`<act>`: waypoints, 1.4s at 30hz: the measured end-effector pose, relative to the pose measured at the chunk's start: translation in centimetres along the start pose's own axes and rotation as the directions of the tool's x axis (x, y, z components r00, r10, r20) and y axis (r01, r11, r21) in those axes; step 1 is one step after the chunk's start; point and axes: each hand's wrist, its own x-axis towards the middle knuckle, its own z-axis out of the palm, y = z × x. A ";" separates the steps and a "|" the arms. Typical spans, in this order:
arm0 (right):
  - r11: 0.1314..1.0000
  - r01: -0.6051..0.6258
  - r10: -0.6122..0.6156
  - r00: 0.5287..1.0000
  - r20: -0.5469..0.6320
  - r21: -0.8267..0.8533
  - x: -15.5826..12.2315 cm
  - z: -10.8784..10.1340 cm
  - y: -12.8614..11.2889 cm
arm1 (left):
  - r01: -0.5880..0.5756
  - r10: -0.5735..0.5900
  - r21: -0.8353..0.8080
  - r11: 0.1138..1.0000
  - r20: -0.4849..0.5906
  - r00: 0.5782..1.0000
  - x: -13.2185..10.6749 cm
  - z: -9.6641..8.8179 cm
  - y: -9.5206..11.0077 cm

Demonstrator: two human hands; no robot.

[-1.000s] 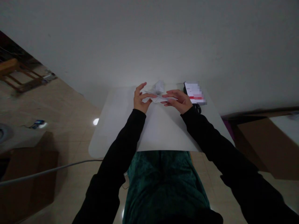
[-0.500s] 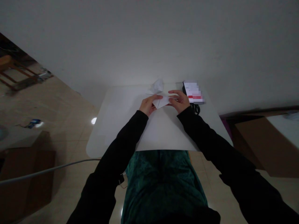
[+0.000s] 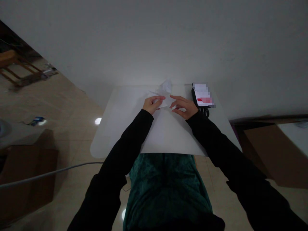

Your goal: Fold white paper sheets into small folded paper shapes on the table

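Observation:
A small folded white paper [image 3: 165, 102] lies near the far middle of a white table [image 3: 120, 128]. My left hand [image 3: 151, 104] curls its fingers over the paper's left part and pinches it. My right hand [image 3: 184, 106] rests on the paper's right side with fingers stretched towards the left hand, pressing it down. Just behind the hands a crumpled white paper [image 3: 166, 86] stands on the table.
A phone with a lit screen [image 3: 203, 96] lies at the table's far right, a dark object [image 3: 204, 111] just below it. A white wall rises behind the table. Brown cardboard boxes [image 3: 271, 150] stand on the right, a grey cable [image 3: 48, 175] crosses the tiled floor on the left.
Both hands have lowered the folded paper onto the table. My left hand went from open fingers to a curl over the paper; my right hand's fingers now press flat on it.

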 end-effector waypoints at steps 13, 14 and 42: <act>0.986 0.099 -0.119 0.982 -0.149 -0.138 0.3 -0.2 -0.5 | -0.118 0.125 0.126 0.985 -0.051 0.991 -1.4 1.2 1.2; 0.986 0.091 -0.114 0.981 -0.159 -0.143 0.3 -0.2 -0.7 | -0.124 0.133 0.146 0.981 -0.054 0.990 -1.4 1.3 1.1; 0.924 -0.243 0.349 0.852 -0.392 0.295 -0.6 2.5 -2.4 | -0.304 0.310 0.260 0.916 0.019 0.950 -3.0 2.8 2.3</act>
